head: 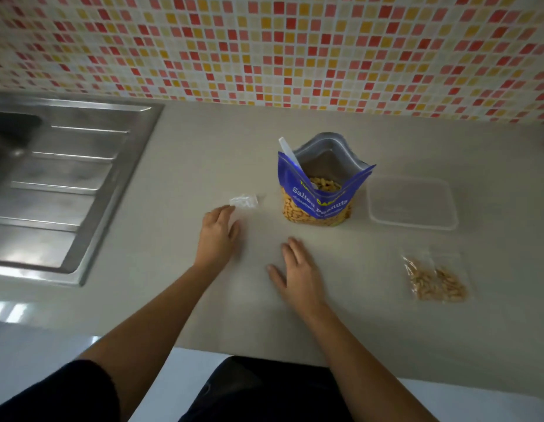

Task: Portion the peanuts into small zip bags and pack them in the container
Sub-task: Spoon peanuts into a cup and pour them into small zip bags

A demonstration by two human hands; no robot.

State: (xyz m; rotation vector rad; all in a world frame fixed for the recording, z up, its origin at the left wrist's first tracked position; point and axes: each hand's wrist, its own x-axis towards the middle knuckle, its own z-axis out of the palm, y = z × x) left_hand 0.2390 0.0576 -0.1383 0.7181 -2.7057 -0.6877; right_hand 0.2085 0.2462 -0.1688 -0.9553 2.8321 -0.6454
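Clothing: dark fabric along the bottom edge of the frame, with two bare forearms reaching up from it.
Table: matte grey-beige table, smooth, with a paler glossy strip at its near edge.
Right grip: right grip, a bare hand just below centre, lies palm down on the table with fingers spread and holds nothing.
Filled bag: small clear zip bag at lower right, lying flat and lumpy with tan peanuts, well apart from both hands.
Left grip: left grip, left of centre, has its fingers bent forward and their tips at the crumpled plastic; blur hides whether it pinches anything.
Empty bags: crinkled clear plastic, thin and shiny, just beyond the left fingertips.
Peanut pouch: blue stand-up pouch at centre, mouth wide open, silver lining inside, golden peanuts showing through a window at its base.
Scoop: white plastic handle sticking out of the pouch's left side.
Container: clear rectangular container with rounded corners, just right of the pouch.
Sink: brushed steel sink with a ridged drainboard, at left.
Wall: mosaic tiles of small red, orange, yellow and white squares across the top.
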